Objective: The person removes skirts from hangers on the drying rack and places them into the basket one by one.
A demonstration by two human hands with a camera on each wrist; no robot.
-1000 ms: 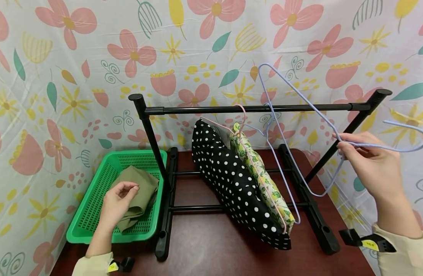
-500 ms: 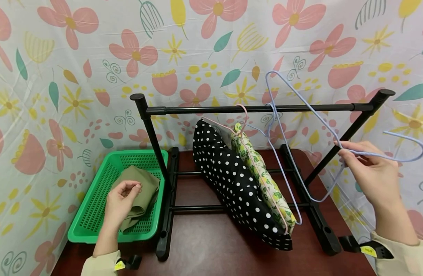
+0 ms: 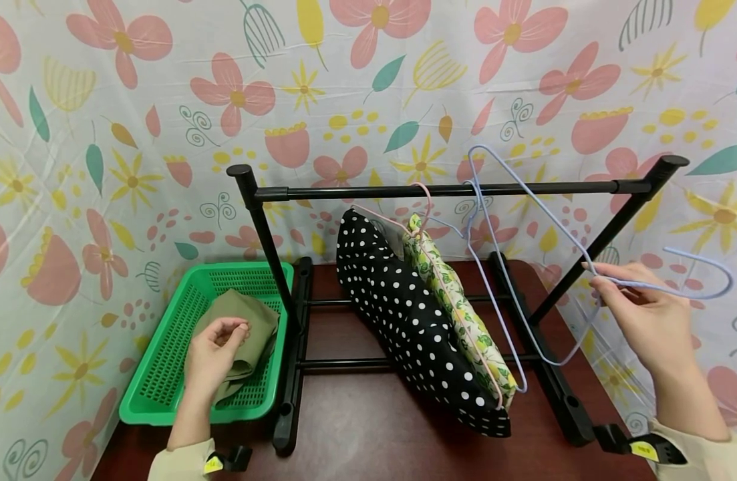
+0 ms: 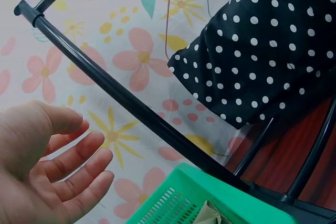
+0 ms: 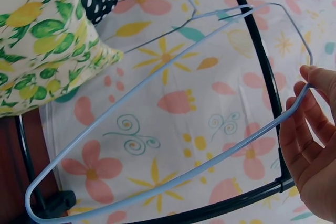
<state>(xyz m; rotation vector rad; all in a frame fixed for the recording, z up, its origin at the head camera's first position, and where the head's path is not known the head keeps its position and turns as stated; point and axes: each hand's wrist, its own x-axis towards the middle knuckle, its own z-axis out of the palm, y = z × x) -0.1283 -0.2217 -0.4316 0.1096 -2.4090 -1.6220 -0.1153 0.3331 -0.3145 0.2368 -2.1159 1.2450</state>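
My right hand (image 3: 651, 321) pinches a light-blue wire hanger (image 3: 731, 280) near the base of its hook, thumb against fingers. The hook points right, and the body leans left across the rack's right side. In the right wrist view, the hand (image 5: 315, 140) grips the bent part of this hanger (image 5: 210, 165). My left hand (image 3: 210, 354) hovers over the green basket (image 3: 152, 374), in front of a folded olive cloth (image 3: 254, 321). The left wrist view shows that hand (image 4: 58, 161) with fingers loosely bent and nothing held.
A black rack (image 3: 356, 192) stands on a dark red-brown table (image 3: 350, 414). From its bar hang a black polka-dot cloth (image 3: 398, 300), a lemon-print cloth (image 3: 443, 277) with a pink hanger (image 3: 427, 200), and another blue hanger. A flowered sheet (image 3: 344, 87) covers the wall behind.
The right hand has lowered with the blue hanger, so its upper end has dropped closer to the rack bar. The left hand has barely shifted.
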